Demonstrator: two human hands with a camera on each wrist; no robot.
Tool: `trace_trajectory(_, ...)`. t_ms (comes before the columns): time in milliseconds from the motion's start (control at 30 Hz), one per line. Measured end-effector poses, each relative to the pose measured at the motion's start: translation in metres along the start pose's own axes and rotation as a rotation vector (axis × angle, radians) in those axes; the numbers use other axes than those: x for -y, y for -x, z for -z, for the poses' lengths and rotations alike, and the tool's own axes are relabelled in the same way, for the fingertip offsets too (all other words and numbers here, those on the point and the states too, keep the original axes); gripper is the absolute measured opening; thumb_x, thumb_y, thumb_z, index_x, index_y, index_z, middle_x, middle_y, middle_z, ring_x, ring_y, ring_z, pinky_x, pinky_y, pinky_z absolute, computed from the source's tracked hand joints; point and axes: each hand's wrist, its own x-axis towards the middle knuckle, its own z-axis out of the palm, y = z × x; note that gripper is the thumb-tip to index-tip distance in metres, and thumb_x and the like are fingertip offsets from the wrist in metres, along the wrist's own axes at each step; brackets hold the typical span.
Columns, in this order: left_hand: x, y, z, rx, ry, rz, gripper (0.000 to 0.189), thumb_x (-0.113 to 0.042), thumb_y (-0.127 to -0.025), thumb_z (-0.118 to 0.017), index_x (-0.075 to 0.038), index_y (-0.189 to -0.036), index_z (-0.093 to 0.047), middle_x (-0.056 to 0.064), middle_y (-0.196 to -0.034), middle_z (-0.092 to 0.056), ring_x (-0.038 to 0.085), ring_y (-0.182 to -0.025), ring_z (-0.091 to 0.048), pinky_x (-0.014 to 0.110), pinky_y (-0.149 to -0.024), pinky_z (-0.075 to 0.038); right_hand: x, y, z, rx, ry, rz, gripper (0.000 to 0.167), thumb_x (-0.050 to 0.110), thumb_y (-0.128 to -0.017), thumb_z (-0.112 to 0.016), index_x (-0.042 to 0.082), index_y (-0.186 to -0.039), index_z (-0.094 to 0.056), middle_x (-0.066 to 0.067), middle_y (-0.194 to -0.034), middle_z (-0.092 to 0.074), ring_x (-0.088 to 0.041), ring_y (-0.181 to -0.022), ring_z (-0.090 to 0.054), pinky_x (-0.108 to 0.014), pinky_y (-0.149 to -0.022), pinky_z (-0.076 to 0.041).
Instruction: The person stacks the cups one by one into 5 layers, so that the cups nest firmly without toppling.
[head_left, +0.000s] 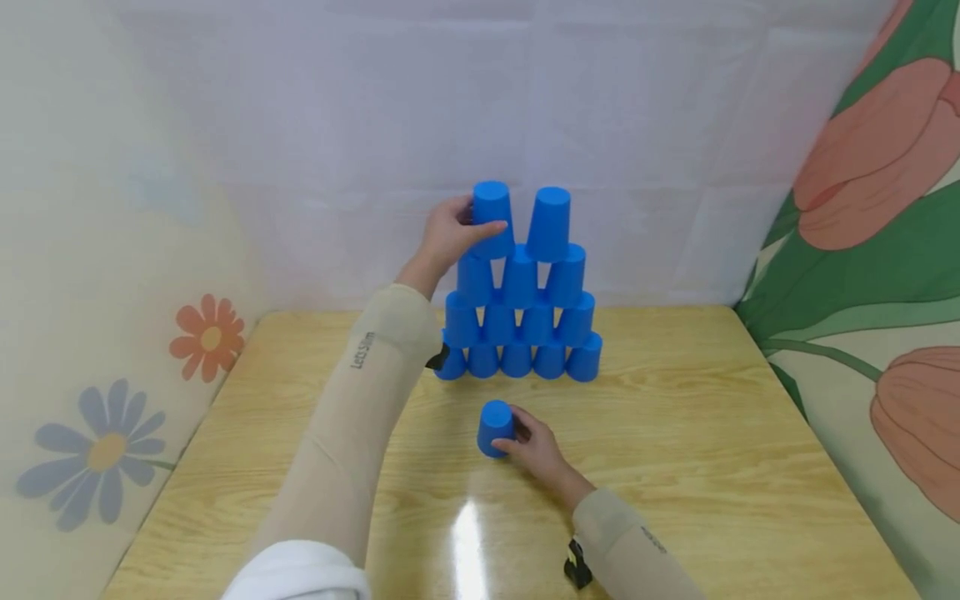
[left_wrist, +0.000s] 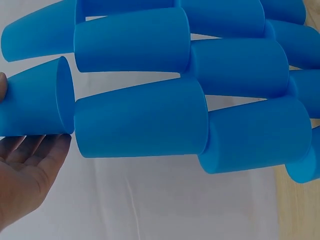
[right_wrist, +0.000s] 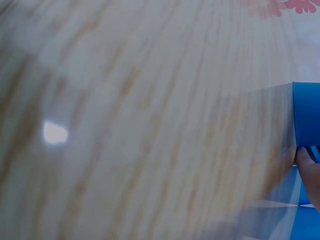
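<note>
Blue cups, all upside down, form a stacked pyramid (head_left: 519,279) toward the back of the table. My left hand (head_left: 450,233) holds the left cup (head_left: 491,197) of the top row, thumb across its front and fingers on the far side. In the left wrist view that cup's rim is right at the base of the cup below (left_wrist: 142,120). Beside it in the top row stands another cup (head_left: 550,225). In front of the pyramid, my right hand (head_left: 542,450) grips a single upside-down cup (head_left: 495,417) at the tabletop, from its right side.
The wood-grain table (head_left: 675,433) reaches back to a white cloth backdrop (head_left: 637,108). Flower-patterned walls flank it, with an orange flower (head_left: 210,337) on the left and large pink tulips (head_left: 877,158) on the right. The left forearm passes close beside the pyramid's lower left cups.
</note>
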Motion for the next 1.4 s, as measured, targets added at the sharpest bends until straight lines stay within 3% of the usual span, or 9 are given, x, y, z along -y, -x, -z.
trace_trajectory(100,-0.023,0.023,0.004,0.001,-0.034,0.009,0.068,-0.051,-0.071,-0.061,-0.021,-0.128,-0.041,-0.003,-0.123,-0.047,0.015,-0.109,-0.045,0.036,-0.088,-0.038,0.000,0.000,-0.001,0.007,-0.002,-0.002,0.053,0.006,-0.080,-0.061,-0.003,-0.126,-0.038,-0.020,-0.124,-0.041,-0.033,-0.115,-0.036,-0.043,-0.094,-0.030)
trace_trajectory(200,-0.031,0.031,0.007,0.015,-0.042,0.007,0.068,-0.049,-0.073,-0.060,-0.018,-0.130,-0.039,0.000,-0.124,-0.046,0.017,-0.110,-0.044,0.035,-0.089,-0.038,-0.001,0.000,-0.002,0.014,-0.001,-0.003,0.052,0.007,-0.080,-0.060,-0.003,-0.127,-0.038,-0.020,-0.125,-0.041,-0.033,-0.115,-0.036,-0.043,-0.093,-0.030)
trace_trajectory(633,-0.025,0.026,-0.001,0.002,-0.058,0.011,0.070,-0.052,-0.071,-0.060,-0.019,-0.129,-0.040,-0.001,-0.124,-0.046,0.018,-0.111,-0.044,0.038,-0.089,-0.037,-0.004,-0.002,-0.002,0.010,-0.010,-0.006,0.053,0.006,-0.080,-0.061,-0.002,-0.127,-0.038,-0.021,-0.125,-0.040,-0.034,-0.115,-0.035,-0.043,-0.093,-0.031)
trace_trajectory(833,-0.003,0.012,-0.009,-0.055,-0.001,-0.001,0.074,-0.061,-0.063,-0.057,-0.036,-0.129,-0.035,-0.009,-0.124,-0.044,0.016,-0.111,-0.042,0.043,-0.086,-0.039,-0.003,-0.001,-0.003,0.013,-0.016,-0.006,0.053,0.006,-0.080,-0.061,-0.003,-0.127,-0.038,-0.021,-0.125,-0.040,-0.034,-0.116,-0.035,-0.042,-0.094,-0.030)
trace_trajectory(933,0.001,0.010,-0.010,-0.073,0.022,0.005,0.075,-0.062,-0.062,-0.058,-0.039,-0.129,-0.032,-0.011,-0.125,-0.042,0.015,-0.113,-0.041,0.043,-0.086,-0.038,-0.002,-0.001,-0.003,0.016,-0.015,-0.009,0.053,0.006,-0.080,-0.060,-0.002,-0.127,-0.037,-0.020,-0.125,-0.040,-0.033,-0.116,-0.035,-0.042,-0.094,-0.030)
trace_trajectory(1167,-0.024,0.028,0.001,-0.060,0.022,0.050,0.074,-0.049,-0.072,-0.060,-0.029,-0.135,-0.027,-0.004,-0.131,-0.037,0.017,-0.117,-0.037,0.040,-0.091,-0.035,0.001,-0.002,-0.002,0.012,-0.002,-0.012,0.052,0.006,-0.080,-0.060,-0.003,-0.127,-0.037,-0.021,-0.125,-0.040,-0.034,-0.116,-0.035,-0.043,-0.093,-0.030)
trace_trajectory(1233,-0.022,0.027,0.003,-0.046,0.046,0.057,0.073,-0.048,-0.072,-0.061,-0.030,-0.135,-0.027,-0.004,-0.132,-0.037,0.017,-0.117,-0.037,0.041,-0.091,-0.034,0.002,-0.003,-0.003,0.012,-0.001,-0.004,0.052,0.005,-0.080,-0.060,-0.003,-0.126,-0.038,-0.021,-0.125,-0.041,-0.034,-0.115,-0.036,-0.043,-0.093,-0.030)
trace_trajectory(1300,0.002,0.010,0.000,-0.052,0.069,0.023,0.074,-0.051,-0.070,-0.061,-0.035,-0.134,-0.026,-0.007,-0.130,-0.038,0.014,-0.115,-0.038,0.043,-0.090,-0.035,0.002,-0.003,-0.003,0.010,-0.002,-0.002,0.052,0.005,-0.080,-0.061,-0.003,-0.126,-0.038,-0.020,-0.124,-0.041,-0.033,-0.115,-0.036,-0.042,-0.093,-0.031)
trace_trajectory(1400,0.018,-0.003,-0.001,-0.045,0.086,0.004,0.075,-0.054,-0.068,-0.061,-0.041,-0.132,-0.025,-0.012,-0.129,-0.037,0.011,-0.115,-0.037,0.043,-0.090,-0.035,0.002,-0.003,-0.003,0.007,0.002,0.008,0.052,0.004,-0.079,-0.061,-0.004,-0.125,-0.038,-0.021,-0.123,-0.042,-0.034,-0.114,-0.037,-0.042,-0.093,-0.031)
